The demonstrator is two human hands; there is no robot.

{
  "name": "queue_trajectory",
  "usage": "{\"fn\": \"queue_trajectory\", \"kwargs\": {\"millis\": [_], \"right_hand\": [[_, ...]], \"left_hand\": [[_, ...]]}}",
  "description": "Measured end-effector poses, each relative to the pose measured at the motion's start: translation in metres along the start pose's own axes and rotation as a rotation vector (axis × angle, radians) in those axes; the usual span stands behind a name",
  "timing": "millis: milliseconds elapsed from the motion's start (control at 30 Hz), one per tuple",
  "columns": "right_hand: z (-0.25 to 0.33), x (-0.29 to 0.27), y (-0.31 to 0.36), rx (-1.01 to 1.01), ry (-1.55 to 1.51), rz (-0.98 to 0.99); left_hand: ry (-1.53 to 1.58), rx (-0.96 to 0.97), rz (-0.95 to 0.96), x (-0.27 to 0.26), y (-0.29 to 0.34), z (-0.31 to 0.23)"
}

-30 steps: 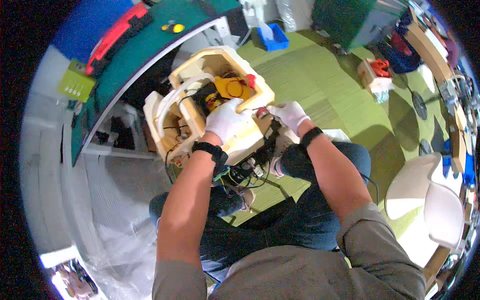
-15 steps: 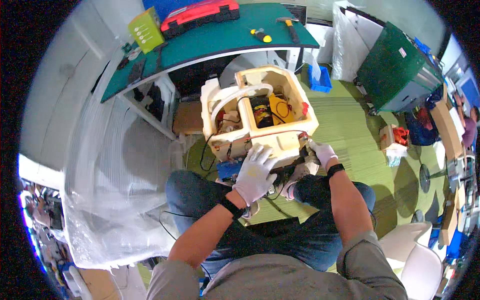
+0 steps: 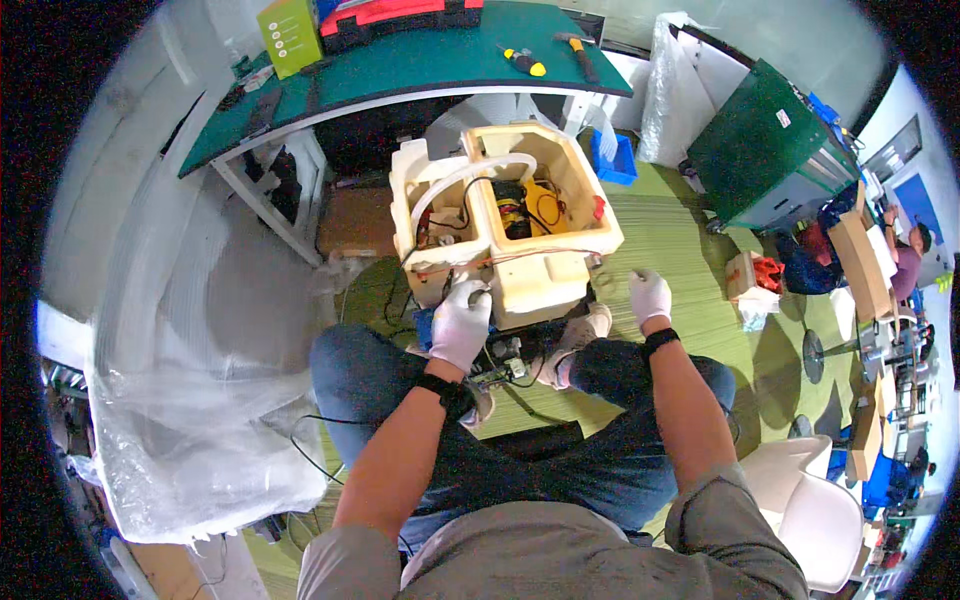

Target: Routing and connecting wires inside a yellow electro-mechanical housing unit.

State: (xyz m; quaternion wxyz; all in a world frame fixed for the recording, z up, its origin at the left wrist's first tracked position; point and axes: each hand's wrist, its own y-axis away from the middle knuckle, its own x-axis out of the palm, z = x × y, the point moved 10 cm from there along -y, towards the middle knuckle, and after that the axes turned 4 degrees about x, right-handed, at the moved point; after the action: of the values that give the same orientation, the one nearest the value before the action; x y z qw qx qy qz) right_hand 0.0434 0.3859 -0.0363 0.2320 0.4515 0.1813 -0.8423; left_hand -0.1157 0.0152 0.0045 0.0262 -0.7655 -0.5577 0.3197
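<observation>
A cream plastic machine housing (image 3: 545, 290) stands between my feet and the table, open at the top with two compartments. A pale curved hose (image 3: 470, 176) arches over its left part. In the right compartment sit a yellow part (image 3: 543, 205) and a black-and-yellow part (image 3: 512, 212). At the front left corner, by thin cables, my white-gloved left hand (image 3: 462, 328) has its fingers curled closed; what they hold is hidden. My gloved right hand (image 3: 650, 298) is closed too, apart from the housing on its right, its contents unseen. Below the housing lies a small metal assembly (image 3: 508, 352) with wires.
Beyond the housing is a green-topped table (image 3: 400, 75) with a red toolbox (image 3: 400, 18), a screwdriver (image 3: 523, 62) and a hammer (image 3: 577, 57). A blue bin (image 3: 614, 160) and green cabinet (image 3: 765, 150) stand right. Plastic-wrapped goods (image 3: 200, 400) lie left, a white chair (image 3: 815, 510) right.
My left hand has left the housing's front face, moved left and curled closed. My right hand has pulled away from the front right corner, to the right. The view has shifted slightly.
</observation>
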Motion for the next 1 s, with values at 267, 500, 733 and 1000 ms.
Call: {"fn": "queue_trajectory", "kwargs": {"millis": [267, 500, 733, 1000], "right_hand": [[0.111, -0.027, 0.048, -0.403, -0.088, -0.052], [0.139, -0.019, 0.05, -0.542, -0.041, 0.017], [0.139, -0.006, 0.043, -0.572, 0.052, 0.047], [0.129, -0.034, 0.061, -0.291, -0.274, 0.511]], "left_hand": [[-0.06, -0.052, 0.072, 0.001, 0.007, -0.002], [-0.07, -0.081, 0.171, 0.015, 0.003, -0.013], [-0.113, -0.067, 0.162, 0.016, 0.011, -0.013], [-0.108, -0.108, 0.22, 0.025, 0.011, -0.007]]}}
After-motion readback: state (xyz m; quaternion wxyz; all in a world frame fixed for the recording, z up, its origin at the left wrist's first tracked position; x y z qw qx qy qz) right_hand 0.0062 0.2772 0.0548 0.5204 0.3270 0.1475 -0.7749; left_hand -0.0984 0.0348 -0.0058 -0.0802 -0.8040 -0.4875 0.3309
